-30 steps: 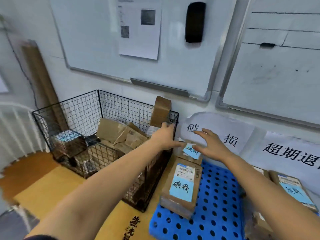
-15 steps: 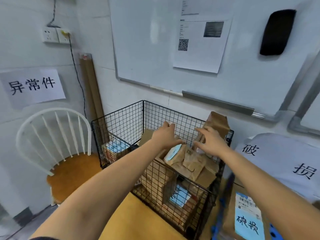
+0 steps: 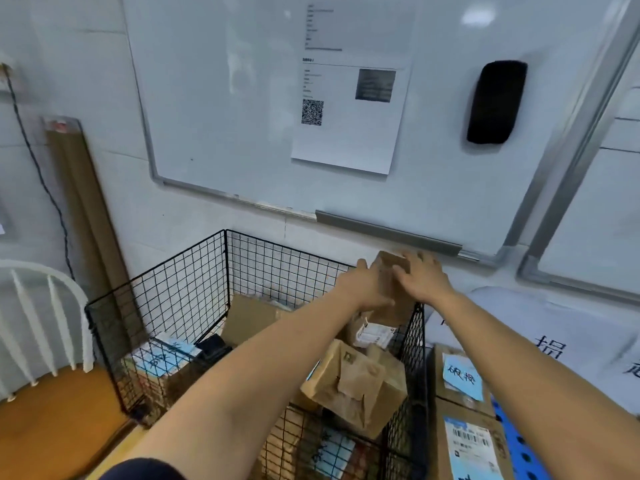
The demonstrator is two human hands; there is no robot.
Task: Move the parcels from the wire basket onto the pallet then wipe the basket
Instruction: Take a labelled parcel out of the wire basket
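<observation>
Standing upright in the back right corner of the black wire basket (image 3: 180, 306), a tall brown cardboard parcel (image 3: 389, 292) is clasped between the left hand (image 3: 363, 289) and right hand (image 3: 420, 278); other brown parcels fill the basket, their number unclear; two labelled boxes (image 3: 464, 403) lie on the blue perforated pallet (image 3: 516, 441), cut off at the frame's edge; behind, a whiteboard (image 3: 242, 116) on the white wall; left, a white chair (image 3: 41, 341).
</observation>
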